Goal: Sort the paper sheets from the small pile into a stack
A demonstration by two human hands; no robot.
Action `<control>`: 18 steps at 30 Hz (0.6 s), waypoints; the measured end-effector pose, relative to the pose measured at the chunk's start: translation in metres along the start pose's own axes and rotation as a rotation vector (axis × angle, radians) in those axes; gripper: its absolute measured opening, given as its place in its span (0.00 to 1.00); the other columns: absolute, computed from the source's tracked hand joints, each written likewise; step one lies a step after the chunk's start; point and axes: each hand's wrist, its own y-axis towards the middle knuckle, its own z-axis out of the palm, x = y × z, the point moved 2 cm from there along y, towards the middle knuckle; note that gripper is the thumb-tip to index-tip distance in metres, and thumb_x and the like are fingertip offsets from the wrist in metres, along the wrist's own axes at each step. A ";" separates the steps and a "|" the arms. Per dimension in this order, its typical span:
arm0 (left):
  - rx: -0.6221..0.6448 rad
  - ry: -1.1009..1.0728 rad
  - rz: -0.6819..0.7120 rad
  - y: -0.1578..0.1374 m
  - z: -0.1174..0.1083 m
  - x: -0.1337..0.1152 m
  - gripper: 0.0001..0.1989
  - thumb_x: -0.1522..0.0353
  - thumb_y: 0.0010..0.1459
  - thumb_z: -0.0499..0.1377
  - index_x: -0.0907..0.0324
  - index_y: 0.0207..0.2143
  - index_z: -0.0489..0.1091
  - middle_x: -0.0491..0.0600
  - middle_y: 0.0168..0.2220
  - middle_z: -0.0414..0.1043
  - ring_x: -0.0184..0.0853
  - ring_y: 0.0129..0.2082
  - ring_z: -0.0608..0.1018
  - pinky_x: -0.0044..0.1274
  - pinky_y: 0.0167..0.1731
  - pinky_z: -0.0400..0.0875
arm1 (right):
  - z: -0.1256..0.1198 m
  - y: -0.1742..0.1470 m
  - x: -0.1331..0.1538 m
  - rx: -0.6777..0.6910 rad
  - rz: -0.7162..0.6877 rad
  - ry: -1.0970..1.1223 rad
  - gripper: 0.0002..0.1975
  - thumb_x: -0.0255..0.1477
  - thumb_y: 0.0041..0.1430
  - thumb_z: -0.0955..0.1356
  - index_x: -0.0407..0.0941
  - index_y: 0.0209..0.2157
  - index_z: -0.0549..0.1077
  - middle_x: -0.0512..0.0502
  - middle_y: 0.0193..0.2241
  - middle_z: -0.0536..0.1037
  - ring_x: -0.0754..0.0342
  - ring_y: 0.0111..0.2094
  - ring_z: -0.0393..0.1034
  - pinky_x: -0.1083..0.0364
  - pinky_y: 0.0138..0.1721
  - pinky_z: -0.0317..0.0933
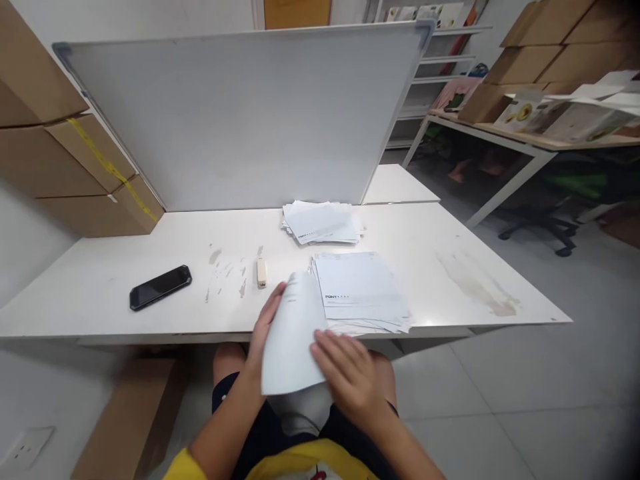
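A white sheet of paper (293, 340), curved along its length, is held over the front edge of the desk. My left hand (264, 327) is closed around its left side, with part of the fingers hidden behind it. On the lower right edge of the sheet lie the fingers of my right hand (347, 370); its thumb is out of sight. Just right of the sheet is a stack of printed papers (363, 283), slightly fanned at its near edge. Behind that stack sits a second, messier pile of papers (323, 223).
A small cream-coloured block (261, 273) stands behind my left hand. A black phone (161, 287) lies on the left of the white desk (465, 267). A whiteboard (250, 120) rises at the back. Cardboard boxes (95, 167) are stacked at the left, and another box (130, 413) is below.
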 end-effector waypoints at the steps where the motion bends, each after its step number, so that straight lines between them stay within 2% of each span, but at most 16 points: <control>1: 0.098 -0.038 0.043 0.013 0.017 -0.002 0.23 0.57 0.64 0.46 0.55 0.58 0.63 0.53 0.51 0.72 0.43 0.50 0.74 0.34 0.47 0.71 | -0.010 -0.001 -0.016 -0.060 0.067 -0.050 0.28 0.25 0.63 0.58 0.63 0.62 0.56 0.53 0.59 0.65 0.46 0.62 0.56 0.37 0.61 0.51; 2: 0.151 -0.024 0.085 0.026 0.031 -0.001 0.23 0.57 0.64 0.47 0.55 0.57 0.63 0.53 0.51 0.72 0.43 0.50 0.74 0.33 0.47 0.70 | -0.020 0.000 -0.033 -0.103 0.121 -0.097 0.28 0.24 0.63 0.57 0.62 0.62 0.58 0.52 0.59 0.66 0.46 0.62 0.57 0.37 0.61 0.51; 4: 0.206 0.164 0.179 0.049 0.049 0.009 0.23 0.57 0.63 0.48 0.56 0.58 0.62 0.54 0.52 0.71 0.42 0.53 0.72 0.33 0.52 0.66 | -0.034 0.005 -0.066 -0.122 0.177 -0.162 0.27 0.23 0.63 0.57 0.59 0.61 0.61 0.50 0.58 0.67 0.45 0.61 0.58 0.38 0.61 0.51; 6: 0.258 0.432 0.291 0.065 0.059 0.026 0.25 0.57 0.63 0.49 0.57 0.59 0.60 0.56 0.57 0.66 0.44 0.59 0.65 0.36 0.59 0.58 | -0.039 0.013 -0.097 -0.020 0.154 -0.165 0.25 0.25 0.62 0.58 0.55 0.59 0.63 0.47 0.57 0.68 0.45 0.60 0.60 0.38 0.59 0.54; 8: 0.307 0.648 0.377 0.072 0.063 0.045 0.27 0.57 0.63 0.48 0.57 0.62 0.56 0.55 0.64 0.56 0.44 0.64 0.57 0.39 0.62 0.50 | -0.040 0.021 -0.121 0.147 0.098 -0.123 0.23 0.30 0.61 0.61 0.52 0.58 0.66 0.44 0.57 0.68 0.44 0.59 0.62 0.39 0.57 0.57; 10: 0.348 0.783 0.423 0.074 0.066 0.060 0.29 0.56 0.64 0.47 0.55 0.64 0.52 0.53 0.67 0.48 0.44 0.67 0.51 0.40 0.63 0.46 | -0.042 0.030 -0.136 0.264 0.066 -0.081 0.23 0.35 0.59 0.65 0.50 0.56 0.68 0.43 0.58 0.68 0.42 0.58 0.62 0.39 0.56 0.59; 11: 0.361 0.827 0.435 0.074 0.067 0.064 0.29 0.55 0.64 0.46 0.54 0.65 0.50 0.53 0.68 0.46 0.43 0.67 0.49 0.40 0.63 0.45 | -0.043 0.038 -0.140 0.278 0.072 -0.066 0.22 0.37 0.58 0.65 0.50 0.54 0.70 0.43 0.57 0.69 0.42 0.58 0.63 0.39 0.56 0.59; 13: 0.373 0.880 0.455 0.073 0.072 0.068 0.30 0.54 0.64 0.44 0.54 0.65 0.48 0.53 0.68 0.44 0.43 0.68 0.48 0.40 0.64 0.45 | -0.045 0.064 -0.143 0.235 0.115 -0.047 0.20 0.38 0.58 0.65 0.50 0.52 0.71 0.43 0.54 0.72 0.42 0.55 0.65 0.40 0.55 0.59; 15: 0.360 0.895 0.475 0.073 0.076 0.068 0.30 0.54 0.64 0.44 0.55 0.65 0.49 0.53 0.68 0.45 0.44 0.68 0.48 0.41 0.63 0.44 | -0.039 0.103 -0.143 0.173 0.158 -0.034 0.19 0.37 0.59 0.64 0.50 0.52 0.71 0.43 0.51 0.74 0.43 0.53 0.67 0.40 0.54 0.60; 18: 0.342 0.895 0.483 0.073 0.080 0.070 0.29 0.54 0.65 0.43 0.56 0.64 0.51 0.55 0.67 0.47 0.45 0.67 0.48 0.41 0.63 0.45 | -0.006 0.173 -0.147 0.159 0.156 -0.043 0.21 0.33 0.58 0.64 0.47 0.54 0.70 0.41 0.53 0.72 0.43 0.55 0.64 0.43 0.56 0.57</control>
